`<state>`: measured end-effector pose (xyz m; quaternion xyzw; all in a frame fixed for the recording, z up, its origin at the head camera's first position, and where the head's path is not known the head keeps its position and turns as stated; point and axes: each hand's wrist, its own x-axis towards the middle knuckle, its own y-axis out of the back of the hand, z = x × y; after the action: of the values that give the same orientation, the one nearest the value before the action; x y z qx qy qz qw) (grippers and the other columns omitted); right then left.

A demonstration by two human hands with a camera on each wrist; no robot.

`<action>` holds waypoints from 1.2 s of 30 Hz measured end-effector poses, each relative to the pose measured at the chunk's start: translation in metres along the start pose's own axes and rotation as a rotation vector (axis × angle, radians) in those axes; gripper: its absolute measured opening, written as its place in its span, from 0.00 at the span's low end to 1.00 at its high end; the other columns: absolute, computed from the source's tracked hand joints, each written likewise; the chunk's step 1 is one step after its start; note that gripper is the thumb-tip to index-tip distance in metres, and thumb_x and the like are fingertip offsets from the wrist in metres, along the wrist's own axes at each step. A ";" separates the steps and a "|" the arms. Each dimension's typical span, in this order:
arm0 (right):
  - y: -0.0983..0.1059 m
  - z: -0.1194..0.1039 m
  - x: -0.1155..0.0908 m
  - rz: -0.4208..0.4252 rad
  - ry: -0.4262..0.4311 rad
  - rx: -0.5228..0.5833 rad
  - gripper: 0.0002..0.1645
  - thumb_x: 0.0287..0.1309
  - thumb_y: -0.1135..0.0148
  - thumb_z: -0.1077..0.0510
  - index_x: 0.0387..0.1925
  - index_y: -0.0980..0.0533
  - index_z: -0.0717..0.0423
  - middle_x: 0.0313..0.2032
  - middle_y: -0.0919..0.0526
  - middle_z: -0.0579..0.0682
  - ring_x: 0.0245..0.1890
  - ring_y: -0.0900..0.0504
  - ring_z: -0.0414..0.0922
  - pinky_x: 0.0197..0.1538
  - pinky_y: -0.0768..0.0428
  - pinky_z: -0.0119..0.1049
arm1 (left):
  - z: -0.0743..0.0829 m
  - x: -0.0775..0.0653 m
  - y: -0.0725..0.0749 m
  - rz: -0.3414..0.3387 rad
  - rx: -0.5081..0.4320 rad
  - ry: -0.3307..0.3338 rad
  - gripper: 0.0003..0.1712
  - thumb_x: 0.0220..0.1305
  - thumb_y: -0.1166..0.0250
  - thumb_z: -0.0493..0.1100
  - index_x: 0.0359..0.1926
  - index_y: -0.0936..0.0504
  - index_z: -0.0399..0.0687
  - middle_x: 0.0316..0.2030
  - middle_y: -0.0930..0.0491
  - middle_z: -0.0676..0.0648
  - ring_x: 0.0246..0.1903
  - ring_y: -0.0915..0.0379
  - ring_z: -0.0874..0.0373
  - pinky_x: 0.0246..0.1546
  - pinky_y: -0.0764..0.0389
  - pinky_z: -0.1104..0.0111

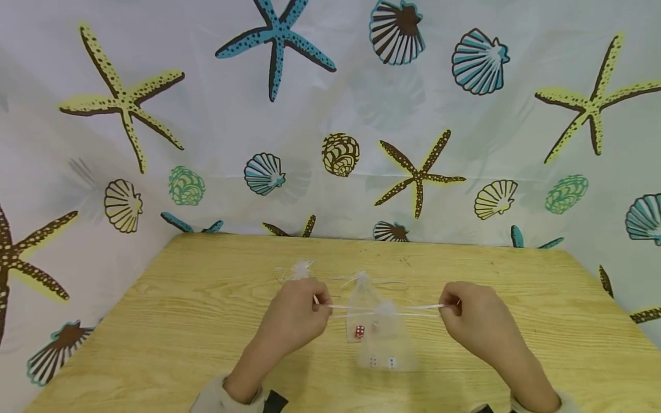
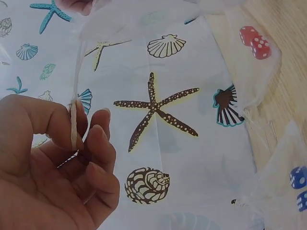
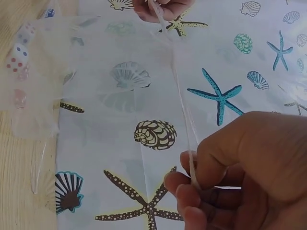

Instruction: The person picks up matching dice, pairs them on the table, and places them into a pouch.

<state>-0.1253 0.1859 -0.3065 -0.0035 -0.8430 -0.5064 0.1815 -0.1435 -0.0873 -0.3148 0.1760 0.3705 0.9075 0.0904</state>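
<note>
Between both hands hangs a sheer white drawstring bag (image 1: 389,341) with white dice (image 1: 392,362) at its bottom; its neck is gathered. My left hand (image 1: 299,312) pinches the ribbon on one side, thumb against curled finger. On the other side my right hand (image 1: 477,321) pinches the opposite ribbon end (image 3: 193,167). The ribbons (image 1: 420,307) run taut and nearly level between the hands. Just behind, partly covered by the hanging bag, lies a second sheer bag (image 1: 356,301) holding red dice (image 2: 260,48).
A third sheer bag (image 1: 301,268) lies behind my left hand, mostly hidden in the head view; the left wrist view shows blue dice (image 2: 298,178) in it. The wooden table (image 1: 170,321) ends at a white curtain (image 1: 320,115) printed with shells and starfish.
</note>
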 end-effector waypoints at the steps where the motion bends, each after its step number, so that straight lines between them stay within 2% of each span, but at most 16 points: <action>1: 0.001 0.002 0.000 -0.004 -0.003 0.004 0.09 0.53 0.42 0.68 0.23 0.23 0.52 0.16 0.29 0.42 0.16 0.38 0.37 0.22 0.37 0.30 | 0.000 0.001 0.000 -0.024 -0.036 -0.001 0.10 0.58 0.40 0.31 0.23 0.20 0.45 0.09 0.33 0.53 0.11 0.54 0.64 0.14 0.48 0.76; 5: 0.004 0.011 -0.004 -0.003 -0.008 0.004 0.09 0.54 0.42 0.68 0.23 0.23 0.52 0.17 0.29 0.42 0.16 0.37 0.37 0.23 0.37 0.30 | -0.003 0.004 -0.003 -0.105 -0.146 -0.028 0.09 0.60 0.42 0.31 0.27 0.17 0.42 0.17 0.23 0.50 0.12 0.49 0.64 0.15 0.43 0.75; 10: 0.009 0.022 -0.007 0.006 -0.050 -0.020 0.09 0.54 0.45 0.68 0.25 0.23 0.53 0.17 0.29 0.43 0.15 0.39 0.37 0.20 0.40 0.29 | -0.002 0.010 -0.014 -0.153 -0.182 -0.053 0.10 0.61 0.42 0.32 0.27 0.17 0.43 0.21 0.23 0.50 0.14 0.44 0.65 0.16 0.38 0.74; 14: 0.017 0.032 -0.008 0.014 -0.070 -0.044 0.09 0.54 0.46 0.68 0.27 0.22 0.54 0.17 0.28 0.43 0.14 0.40 0.37 0.19 0.41 0.29 | 0.003 0.014 -0.025 -0.152 -0.159 -0.086 0.10 0.60 0.44 0.32 0.27 0.18 0.44 0.21 0.22 0.51 0.15 0.41 0.65 0.18 0.36 0.74; 21: 0.029 0.055 -0.003 0.017 -0.074 -0.060 0.09 0.55 0.48 0.68 0.27 0.23 0.57 0.20 0.25 0.46 0.16 0.36 0.39 0.21 0.38 0.31 | 0.015 0.029 -0.043 -0.171 -0.157 -0.152 0.11 0.60 0.46 0.31 0.30 0.18 0.44 0.22 0.22 0.51 0.13 0.40 0.66 0.16 0.35 0.75; 25: 0.029 0.072 0.005 0.024 -0.070 -0.053 0.07 0.55 0.46 0.68 0.28 0.22 0.59 0.22 0.22 0.48 0.17 0.34 0.40 0.21 0.36 0.32 | 0.020 0.042 -0.052 -0.173 -0.107 -0.160 0.11 0.60 0.47 0.31 0.30 0.18 0.43 0.22 0.22 0.51 0.10 0.45 0.66 0.14 0.39 0.75; 29: 0.027 0.087 0.015 0.026 -0.064 -0.047 0.07 0.56 0.47 0.68 0.29 0.22 0.62 0.22 0.22 0.49 0.15 0.37 0.40 0.20 0.38 0.32 | 0.021 0.055 -0.060 -0.149 -0.044 -0.159 0.10 0.59 0.45 0.30 0.31 0.18 0.42 0.23 0.20 0.49 0.10 0.48 0.65 0.14 0.43 0.76; 34: 0.024 0.100 0.028 0.015 -0.075 -0.045 0.07 0.56 0.48 0.68 0.31 0.22 0.63 0.24 0.21 0.51 0.18 0.34 0.42 0.23 0.36 0.34 | 0.020 0.073 -0.066 -0.131 0.020 -0.162 0.07 0.60 0.41 0.30 0.33 0.17 0.39 0.27 0.18 0.46 0.16 0.38 0.64 0.18 0.37 0.76; 36: 0.022 0.105 0.033 0.005 -0.083 -0.038 0.07 0.57 0.48 0.67 0.31 0.23 0.63 0.24 0.21 0.52 0.19 0.31 0.42 0.24 0.33 0.35 | 0.018 0.079 -0.067 -0.131 0.041 -0.142 0.05 0.60 0.40 0.31 0.33 0.17 0.40 0.28 0.18 0.46 0.19 0.34 0.63 0.19 0.34 0.76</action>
<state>-0.1839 0.2803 -0.3215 -0.0301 -0.8400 -0.5212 0.1477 -0.2071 -0.0044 -0.3302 0.2171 0.3922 0.8771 0.1721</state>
